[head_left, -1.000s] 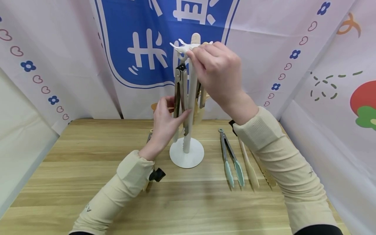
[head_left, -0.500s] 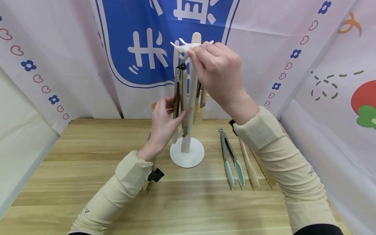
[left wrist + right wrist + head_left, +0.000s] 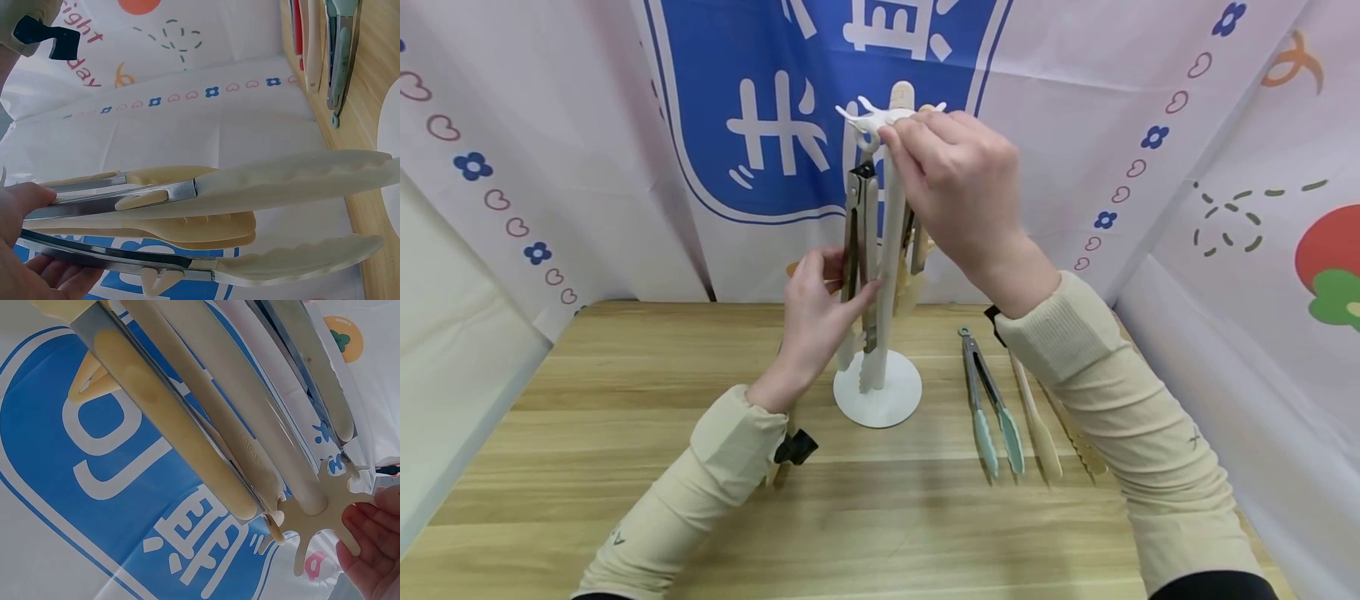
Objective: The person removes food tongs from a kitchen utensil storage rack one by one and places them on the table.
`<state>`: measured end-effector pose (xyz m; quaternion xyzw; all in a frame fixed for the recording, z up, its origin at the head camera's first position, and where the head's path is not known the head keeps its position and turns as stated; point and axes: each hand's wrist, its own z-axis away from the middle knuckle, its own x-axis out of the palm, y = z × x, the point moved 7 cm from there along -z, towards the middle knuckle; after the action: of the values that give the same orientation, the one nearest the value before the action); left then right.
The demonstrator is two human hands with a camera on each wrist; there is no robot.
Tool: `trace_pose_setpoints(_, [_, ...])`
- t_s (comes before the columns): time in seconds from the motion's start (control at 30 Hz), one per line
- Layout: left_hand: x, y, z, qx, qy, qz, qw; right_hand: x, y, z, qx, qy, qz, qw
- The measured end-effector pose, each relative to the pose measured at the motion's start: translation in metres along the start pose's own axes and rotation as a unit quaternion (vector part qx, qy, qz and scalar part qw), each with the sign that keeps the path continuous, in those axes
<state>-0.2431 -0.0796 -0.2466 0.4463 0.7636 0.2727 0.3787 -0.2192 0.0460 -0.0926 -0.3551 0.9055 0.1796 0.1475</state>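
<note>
A white stand with a round base point(image 3: 877, 408) stands upright on the table, and tongs with white tips point(image 3: 852, 242) hang from its hooked top point(image 3: 868, 122). My left hand point(image 3: 822, 312) holds these tongs by their arms, thumb on one side and fingers on the other; the left wrist view shows their white tips point(image 3: 294, 181) spread apart. My right hand point(image 3: 958, 175) grips the stand's hooked top, and the right wrist view shows fingers point(image 3: 369, 540) around one hook. Yellow-tipped tongs point(image 3: 169, 419) and a beige utensil point(image 3: 219, 419) also hang there.
To the right of the stand, tongs with mint tips point(image 3: 988, 408), a beige long-handled utensil point(image 3: 1037, 425) and a scalloped beige tool point(image 3: 1078, 437) lie on the wooden table point(image 3: 880, 517). Another utensil lies partly under my left forearm. Printed cloth point(image 3: 1045, 208) stands behind.
My left hand has shifted slightly left, and the lower ends of the tongs it holds have swung a little left with it. My right hand stays on the stand's top.
</note>
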Motion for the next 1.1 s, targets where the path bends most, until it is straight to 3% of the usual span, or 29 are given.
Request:
trace_pose_setpoints(0.73, [-0.008, 0.007, -0.002, 0.009, 0.015, 0.018, 0.9997, 0.001, 0.0, 0.001, 0.007, -0.005, 0.011, 0.9999])
trace_pose_setpoints(1.1, [-0.025, 0.012, 0.002, 0.034, 0.024, 0.007, 0.9991, 0.0, 0.0, 0.001, 0.006, -0.002, 0.007, 1.0])
